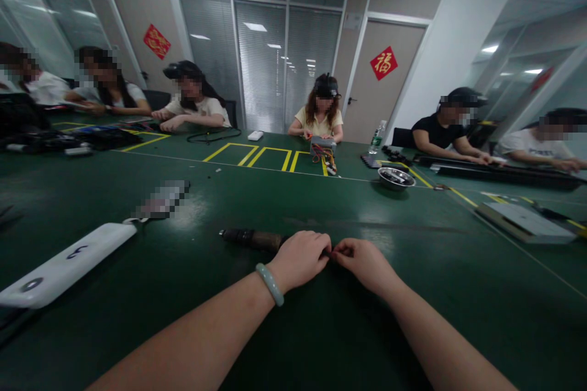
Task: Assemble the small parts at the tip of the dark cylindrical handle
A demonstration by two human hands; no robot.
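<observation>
A dark, slim tool shaped like an electric screwdriver (257, 239) lies across the green table in front of me, its narrow metal tip to the left. My left hand (300, 256), with a pale bangle at the wrist, is wrapped round its right part and hides that end. Close by on the right, my right hand (364, 259) is closed, thumb and fingertips pinched together against the fingers of my left hand. Whatever sits in that pinch is too small and dark to make out.
A white power bank (68, 263) with a lanyard lies at left. Beyond my hands are a metal bowl (397, 178), a grey box with coloured wires (323, 146) and a plastic bottle (376, 139). A flat grey case (525, 221) lies at right. Several people work around the table.
</observation>
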